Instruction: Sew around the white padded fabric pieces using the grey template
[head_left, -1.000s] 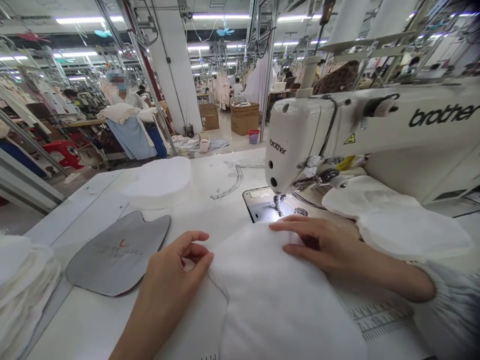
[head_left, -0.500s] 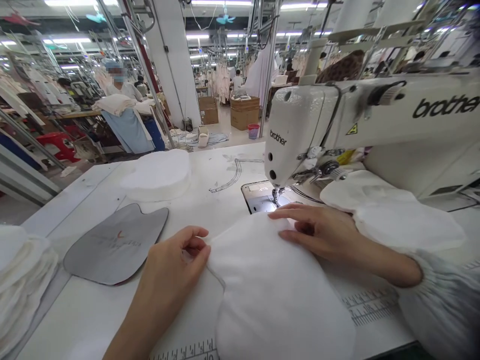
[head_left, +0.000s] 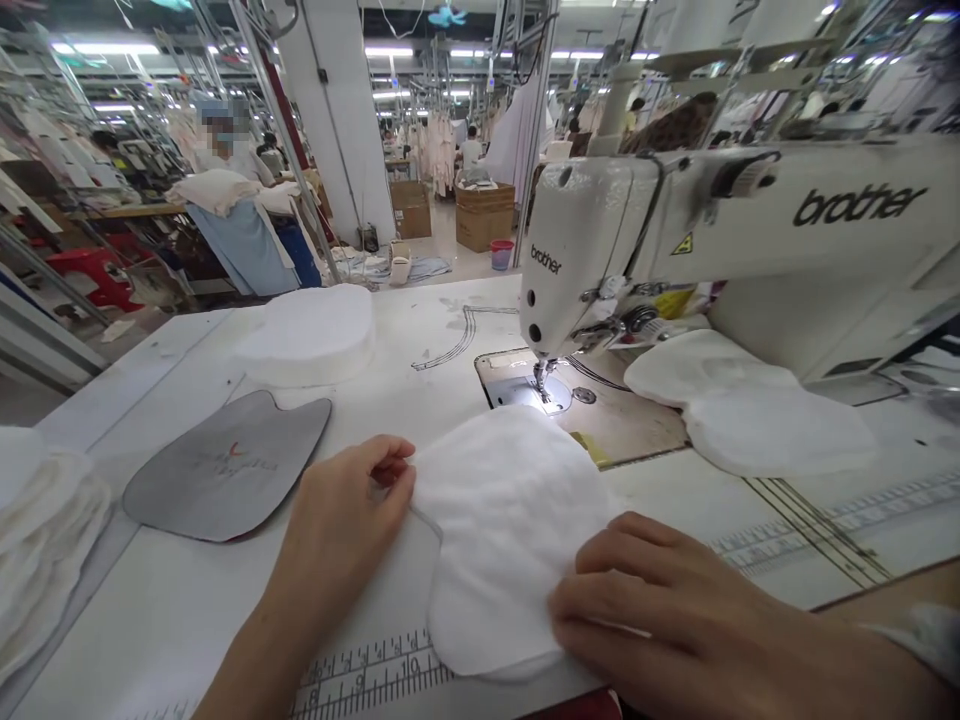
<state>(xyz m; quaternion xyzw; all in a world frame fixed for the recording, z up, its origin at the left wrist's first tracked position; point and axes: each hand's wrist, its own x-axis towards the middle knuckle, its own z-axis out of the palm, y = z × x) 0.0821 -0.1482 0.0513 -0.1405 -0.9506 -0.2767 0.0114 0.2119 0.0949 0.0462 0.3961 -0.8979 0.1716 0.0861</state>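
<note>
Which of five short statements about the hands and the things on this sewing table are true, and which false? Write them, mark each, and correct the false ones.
1. The left hand holds the left edge of the soft white rounded fabric piece. True.
2. The right hand touches the machine's needle. False: it is at the fabric piece's near right edge.
3. The flat grey rounded template with a red mark lies to the left of the left hand. True.
4. The fabric piece is crumpled into a ball. False: it lies spread out, lightly wrinkled.
5. The glossy white sewing machine bears the word "brother". True.
</note>
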